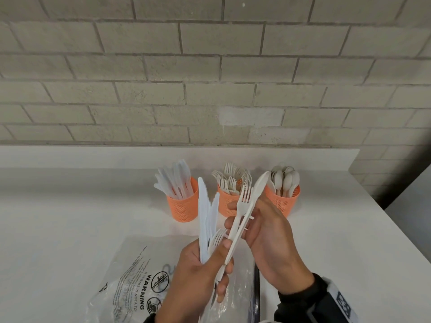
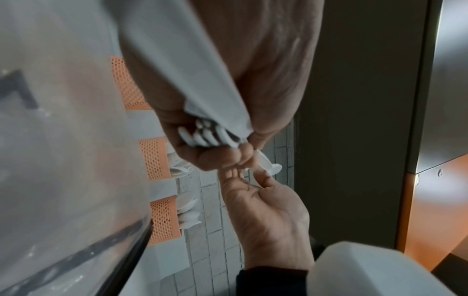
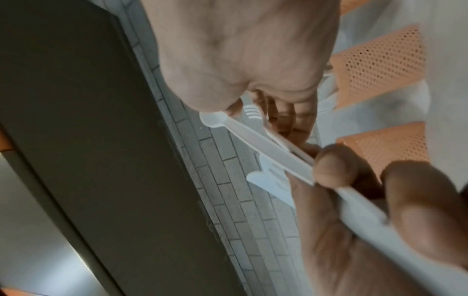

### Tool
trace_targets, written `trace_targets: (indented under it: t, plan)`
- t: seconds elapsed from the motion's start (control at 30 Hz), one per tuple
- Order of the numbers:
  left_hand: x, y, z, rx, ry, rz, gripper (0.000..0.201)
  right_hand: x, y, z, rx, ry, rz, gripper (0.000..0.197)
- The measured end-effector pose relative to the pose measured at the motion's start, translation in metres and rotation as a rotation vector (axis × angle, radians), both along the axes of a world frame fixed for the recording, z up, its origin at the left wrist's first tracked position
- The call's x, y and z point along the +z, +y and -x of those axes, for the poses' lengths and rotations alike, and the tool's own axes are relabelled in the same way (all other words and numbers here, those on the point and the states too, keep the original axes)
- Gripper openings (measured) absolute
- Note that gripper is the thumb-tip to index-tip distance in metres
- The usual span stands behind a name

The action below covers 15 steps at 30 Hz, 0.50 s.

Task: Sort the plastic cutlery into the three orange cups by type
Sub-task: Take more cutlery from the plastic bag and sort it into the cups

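Three orange mesh cups stand at the back of the white counter: knives in the left cup (image 1: pixel 182 206), forks in the middle cup (image 1: pixel 225 206), spoons in the right cup (image 1: pixel 283 202). My left hand (image 1: pixel 210 257) grips a mixed bundle of white cutlery (image 1: pixel 205 220), knives and forks fanned upward. My right hand (image 1: pixel 245 224) pinches a fork (image 1: pixel 242 203) and a spoon (image 1: pixel 260 186) that stick out of the bundle, in front of the middle cup. In the right wrist view the spoon (image 3: pixel 215 120) and fork (image 3: pixel 250 112) lie under my right fingers, and the left thumb (image 3: pixel 331 166) presses on their handles.
A clear plastic bag (image 1: pixel 137 273) with a printed warning lies on the counter (image 1: pixel 70 217) under my hands. A grey brick wall (image 1: pixel 210 78) rises behind the cups. The counter ends at the right edge (image 1: pixel 373 206).
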<state>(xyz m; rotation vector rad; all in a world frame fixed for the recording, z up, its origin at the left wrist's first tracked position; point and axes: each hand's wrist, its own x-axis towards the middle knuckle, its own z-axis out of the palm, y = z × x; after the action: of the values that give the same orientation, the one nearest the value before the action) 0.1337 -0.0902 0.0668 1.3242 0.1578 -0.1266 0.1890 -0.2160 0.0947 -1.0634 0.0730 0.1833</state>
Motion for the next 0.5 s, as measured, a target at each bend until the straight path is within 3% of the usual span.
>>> trace_targets:
  t: [0.2,0.3,0.5]
  plan:
    - [-0.007,-0.006,0.001,0.04,0.014,-0.104,0.014,0.001,0.009,0.003,-0.025,0.278,-0.322,0.054]
    - [-0.01,-0.009,0.002,0.041,-0.008,-0.17,0.018,-0.001,0.012,-0.002,-0.093,0.319,-0.328,0.047]
    - [-0.009,-0.01,0.004,0.11,-0.038,-0.256,0.025,-0.003,0.011,-0.006,-0.221,0.212,-0.239,0.032]
